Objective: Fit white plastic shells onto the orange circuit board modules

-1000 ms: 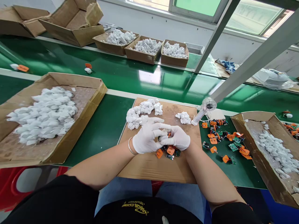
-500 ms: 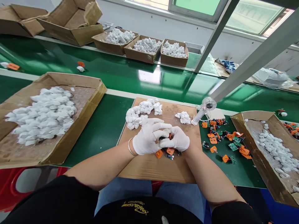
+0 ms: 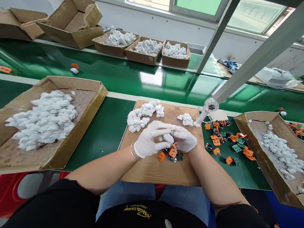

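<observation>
Head view: forearms point(image 3: 104, 164) angled inward; left hand point(image 3: 150, 139), right hand point(image 3: 186, 139) together above cardboard point(image 3: 154, 172); left fingers half-curled round white piece point(image 3: 168, 138), right fingers bent, grip unclear.

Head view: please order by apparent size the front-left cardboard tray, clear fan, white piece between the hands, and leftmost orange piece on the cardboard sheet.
1. Front-left cardboard tray
2. Clear fan
3. White piece and orange piece: too alike to rank; the white one may be nearer to the camera.
</observation>
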Demonstrator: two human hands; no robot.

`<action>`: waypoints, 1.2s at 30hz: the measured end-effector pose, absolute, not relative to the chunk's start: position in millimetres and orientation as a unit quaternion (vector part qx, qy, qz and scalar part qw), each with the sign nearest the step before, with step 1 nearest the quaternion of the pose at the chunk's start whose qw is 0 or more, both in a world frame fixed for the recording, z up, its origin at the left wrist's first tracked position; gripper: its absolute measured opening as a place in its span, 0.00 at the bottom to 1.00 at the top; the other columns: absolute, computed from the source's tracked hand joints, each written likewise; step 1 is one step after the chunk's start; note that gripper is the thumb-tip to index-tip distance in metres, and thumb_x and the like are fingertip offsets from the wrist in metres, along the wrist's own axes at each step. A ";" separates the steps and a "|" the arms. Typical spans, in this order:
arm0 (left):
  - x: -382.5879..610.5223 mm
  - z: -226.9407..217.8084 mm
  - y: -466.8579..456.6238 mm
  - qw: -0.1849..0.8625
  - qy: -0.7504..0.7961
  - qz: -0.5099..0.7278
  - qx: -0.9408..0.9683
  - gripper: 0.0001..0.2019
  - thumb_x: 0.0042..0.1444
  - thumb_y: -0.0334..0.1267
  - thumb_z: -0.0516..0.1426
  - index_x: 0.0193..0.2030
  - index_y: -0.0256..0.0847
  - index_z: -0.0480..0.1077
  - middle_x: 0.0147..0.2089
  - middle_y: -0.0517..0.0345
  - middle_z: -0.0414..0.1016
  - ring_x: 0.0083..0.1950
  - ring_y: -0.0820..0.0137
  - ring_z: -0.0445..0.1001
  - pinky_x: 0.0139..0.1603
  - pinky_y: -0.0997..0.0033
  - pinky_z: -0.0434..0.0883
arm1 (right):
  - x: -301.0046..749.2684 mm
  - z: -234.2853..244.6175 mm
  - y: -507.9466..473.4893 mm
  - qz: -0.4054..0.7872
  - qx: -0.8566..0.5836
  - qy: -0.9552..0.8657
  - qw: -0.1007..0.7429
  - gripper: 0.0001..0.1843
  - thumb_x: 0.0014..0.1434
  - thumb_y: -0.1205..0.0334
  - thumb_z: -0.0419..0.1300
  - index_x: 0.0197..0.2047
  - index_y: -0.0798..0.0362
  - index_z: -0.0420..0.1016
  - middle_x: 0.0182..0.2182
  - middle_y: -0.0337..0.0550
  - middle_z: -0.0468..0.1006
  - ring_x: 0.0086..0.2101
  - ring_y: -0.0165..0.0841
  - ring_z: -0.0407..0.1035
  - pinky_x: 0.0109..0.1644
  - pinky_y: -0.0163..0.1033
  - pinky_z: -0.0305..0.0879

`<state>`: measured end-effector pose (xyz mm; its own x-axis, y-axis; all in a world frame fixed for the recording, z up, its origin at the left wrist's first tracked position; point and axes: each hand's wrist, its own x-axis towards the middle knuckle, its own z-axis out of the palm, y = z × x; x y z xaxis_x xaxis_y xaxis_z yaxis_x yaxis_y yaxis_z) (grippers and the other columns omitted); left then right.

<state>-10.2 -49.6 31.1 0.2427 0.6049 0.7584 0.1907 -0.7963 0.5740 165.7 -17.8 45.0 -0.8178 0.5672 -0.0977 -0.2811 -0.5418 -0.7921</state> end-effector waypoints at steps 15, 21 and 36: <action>-9.4 33.9 -49.5 0.068 0.236 0.545 0.802 0.18 0.56 0.47 0.65 0.51 0.45 0.71 0.43 0.54 0.83 0.45 0.62 0.79 0.45 0.56 0.76 | 155.1 39.4 -20.8 0.840 -0.077 -0.480 0.243 0.18 0.49 0.53 0.73 0.25 0.60 0.77 0.17 0.40 0.72 0.19 0.27 0.63 0.23 0.33 0.56; -10.5 30.7 -49.0 0.126 0.279 0.496 0.813 0.13 0.60 0.51 0.59 0.45 0.47 0.75 0.38 0.57 0.83 0.44 0.62 0.80 0.48 0.55 0.76 | 155.9 39.4 -21.3 0.844 -0.109 -0.458 0.257 0.19 0.45 0.53 0.75 0.24 0.59 0.75 0.18 0.39 0.73 0.18 0.26 0.62 0.22 0.32 0.56; -10.8 28.9 -47.1 0.120 0.228 0.529 0.809 0.27 0.57 0.49 0.65 0.61 0.44 0.68 0.45 0.50 0.83 0.48 0.59 0.77 0.47 0.54 0.74 | 160.3 34.2 -18.6 0.835 -0.134 -0.461 0.270 0.22 0.42 0.55 0.77 0.29 0.56 0.69 0.23 0.41 0.78 0.23 0.30 0.69 0.27 0.34 0.64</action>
